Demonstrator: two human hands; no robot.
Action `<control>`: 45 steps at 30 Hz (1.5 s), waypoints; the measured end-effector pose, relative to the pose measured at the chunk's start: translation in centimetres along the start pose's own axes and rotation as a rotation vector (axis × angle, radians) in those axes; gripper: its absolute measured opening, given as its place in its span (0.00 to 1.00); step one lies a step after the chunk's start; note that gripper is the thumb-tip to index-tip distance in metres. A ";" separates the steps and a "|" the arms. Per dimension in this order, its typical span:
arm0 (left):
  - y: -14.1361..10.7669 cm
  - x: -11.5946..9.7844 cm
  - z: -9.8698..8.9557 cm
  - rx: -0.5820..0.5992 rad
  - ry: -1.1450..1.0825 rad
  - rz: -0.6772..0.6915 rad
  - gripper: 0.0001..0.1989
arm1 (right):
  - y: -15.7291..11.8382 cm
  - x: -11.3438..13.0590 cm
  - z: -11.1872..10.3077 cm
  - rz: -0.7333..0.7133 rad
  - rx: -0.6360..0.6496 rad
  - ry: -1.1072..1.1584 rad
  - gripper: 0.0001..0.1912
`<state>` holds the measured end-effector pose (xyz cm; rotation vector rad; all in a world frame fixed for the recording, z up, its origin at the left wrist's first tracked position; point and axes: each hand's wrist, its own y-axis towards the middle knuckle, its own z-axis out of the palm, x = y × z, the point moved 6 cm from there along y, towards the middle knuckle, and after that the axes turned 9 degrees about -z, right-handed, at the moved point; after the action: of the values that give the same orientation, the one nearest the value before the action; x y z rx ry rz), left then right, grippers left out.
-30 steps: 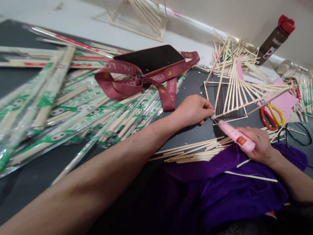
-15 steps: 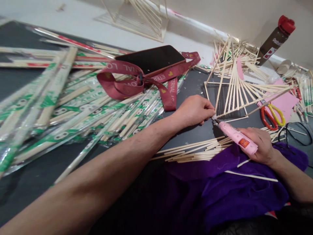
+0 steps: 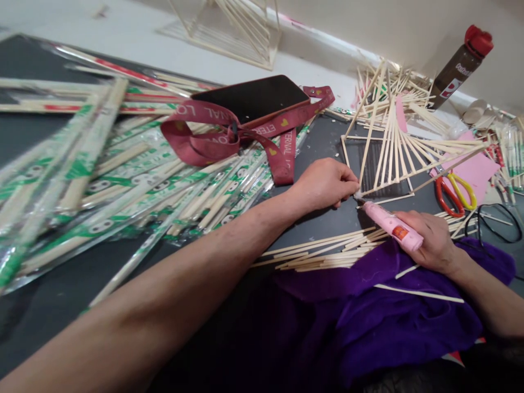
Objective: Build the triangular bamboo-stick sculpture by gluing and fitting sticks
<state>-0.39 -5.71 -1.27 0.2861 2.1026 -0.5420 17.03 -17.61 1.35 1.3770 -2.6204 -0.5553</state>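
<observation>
My left hand (image 3: 327, 184) is pinched closed at the near left corner of a model frame of thin bamboo sticks (image 3: 388, 184), whose upper sticks fan out in a twisted sheet. A pink hot glue gun (image 3: 391, 225) is wrapped in my right hand (image 3: 432, 237), its nozzle pointing left at that same corner, close to my left fingertips. Whether the nozzle touches the joint I cannot make out. Loose bamboo sticks (image 3: 327, 256) lie just below the glue gun.
Wrapped chopsticks (image 3: 143, 180) cover the left side. A phone (image 3: 254, 97) with a red strap (image 3: 198, 134) rests on them. Scissors (image 3: 449, 196), pink paper (image 3: 485, 166) and a bottle (image 3: 460, 71) are right. Another stick model (image 3: 245, 33) stands behind. Purple cloth (image 3: 409, 327) lies in front.
The glue gun in my right hand has shifted slightly left and tilted a little. My left hand stays at the frame's corner.
</observation>
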 end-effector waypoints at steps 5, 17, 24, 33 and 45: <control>0.0 0.1 0.0 0.000 0.014 0.011 0.08 | 0.1 0.1 -0.4 -0.026 -0.036 0.035 0.19; -0.1 0.0 0.0 -0.006 0.003 0.006 0.08 | -0.2 -0.2 0.2 0.006 -0.003 -0.014 0.19; -0.1 0.0 0.0 -0.006 0.016 0.020 0.08 | -0.2 0.0 -0.2 -0.029 -0.040 0.000 0.20; 0.0 0.1 0.1 -0.007 0.019 0.015 0.09 | 0.4 0.2 -0.4 0.013 -0.018 -0.044 0.16; 0.1 0.1 0.1 -0.005 -0.010 0.004 0.08 | 0.2 0.3 -0.4 0.005 -0.016 -0.057 0.19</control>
<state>-0.36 -5.72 -1.46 0.2839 2.0927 -0.5350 16.85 -17.83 1.75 1.3699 -2.6568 -0.6233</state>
